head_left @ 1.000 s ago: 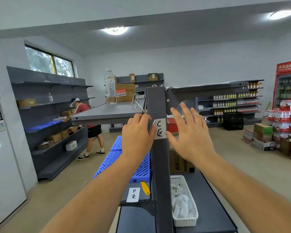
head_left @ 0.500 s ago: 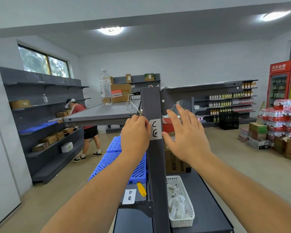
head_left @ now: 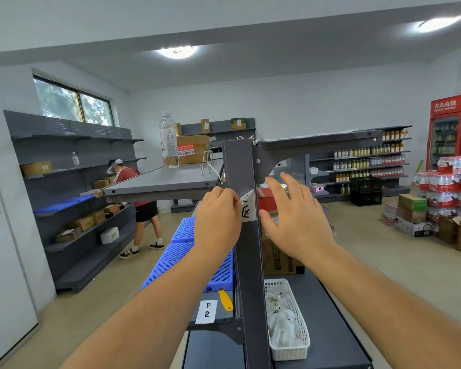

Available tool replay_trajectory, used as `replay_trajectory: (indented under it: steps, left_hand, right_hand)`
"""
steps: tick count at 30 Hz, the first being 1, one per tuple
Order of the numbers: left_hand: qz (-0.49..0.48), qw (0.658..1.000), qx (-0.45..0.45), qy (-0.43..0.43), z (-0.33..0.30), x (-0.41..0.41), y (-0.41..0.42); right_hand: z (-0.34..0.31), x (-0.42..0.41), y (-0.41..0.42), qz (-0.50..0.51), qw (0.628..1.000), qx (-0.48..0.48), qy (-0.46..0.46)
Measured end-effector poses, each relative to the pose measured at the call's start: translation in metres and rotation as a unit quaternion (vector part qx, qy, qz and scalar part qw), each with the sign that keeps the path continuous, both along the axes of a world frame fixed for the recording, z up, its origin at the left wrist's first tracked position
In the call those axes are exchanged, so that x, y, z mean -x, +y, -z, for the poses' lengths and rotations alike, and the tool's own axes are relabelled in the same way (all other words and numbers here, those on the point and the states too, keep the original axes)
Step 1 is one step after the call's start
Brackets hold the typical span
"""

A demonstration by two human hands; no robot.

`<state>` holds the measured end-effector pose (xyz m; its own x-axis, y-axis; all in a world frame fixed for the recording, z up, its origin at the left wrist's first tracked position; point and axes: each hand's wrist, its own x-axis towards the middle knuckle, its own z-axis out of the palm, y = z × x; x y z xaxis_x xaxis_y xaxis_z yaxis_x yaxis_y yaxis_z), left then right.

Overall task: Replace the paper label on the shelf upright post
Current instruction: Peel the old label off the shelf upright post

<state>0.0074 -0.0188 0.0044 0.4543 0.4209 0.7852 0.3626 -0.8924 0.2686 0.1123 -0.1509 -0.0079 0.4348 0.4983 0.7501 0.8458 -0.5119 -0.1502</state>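
Note:
A dark grey upright post (head_left: 244,265) stands in front of me. A white paper label (head_left: 248,208) with handwritten marks sticks to it at hand height, its upper left corner lifted and curled. My left hand (head_left: 218,222) pinches that lifted corner with its fingertips. My right hand (head_left: 294,218) hovers just right of the post, fingers spread, holding nothing. Another white label (head_left: 206,312) lies on the lower shelf beside a yellow tool (head_left: 225,300).
A grey shelf board (head_left: 168,182) juts left from the post with a water bottle (head_left: 168,141). Blue plastic crates (head_left: 194,258) sit below, and a white basket (head_left: 290,320) of scraps sits right of the post. Another person (head_left: 133,193) bends at the left wall shelving.
The label's upper left corner has come away from the post under my left fingertips. My right hand stays spread beside the post. The view has shifted slightly.

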Motion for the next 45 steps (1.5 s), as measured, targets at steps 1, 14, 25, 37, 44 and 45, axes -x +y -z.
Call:
replay_trajectory:
  steps: [1,14,25,37,44,45]
  left_hand:
    - [-0.001,1.000,0.000,0.001,0.000,0.001,0.000]
    - [0.012,1.000,0.013,-0.023,0.016,0.008,-0.003]
    - [0.092,0.989,0.097,-0.064,0.010,0.016,-0.018]
    - [0.145,0.982,0.121,-0.027,0.009,0.024,-0.022]
    - [0.208,0.977,0.032,0.020,0.019,0.027,-0.018]
    - [0.205,0.978,0.011,0.032,0.020,0.026,-0.018]
  right_hand:
    - [0.000,0.000,0.000,0.000,1.000,0.000,0.004]
    - [0.004,-0.003,-0.006,-0.026,0.999,0.001,0.036]
    - [0.001,0.004,0.004,-0.181,0.943,-0.106,0.258]
    - [-0.003,0.015,0.003,-0.260,0.903,-0.131,0.314]
    - [-0.002,0.009,0.000,-0.237,0.826,-0.235,0.454]
    - [-0.002,0.009,0.000,-0.238,0.821,-0.233,0.463]
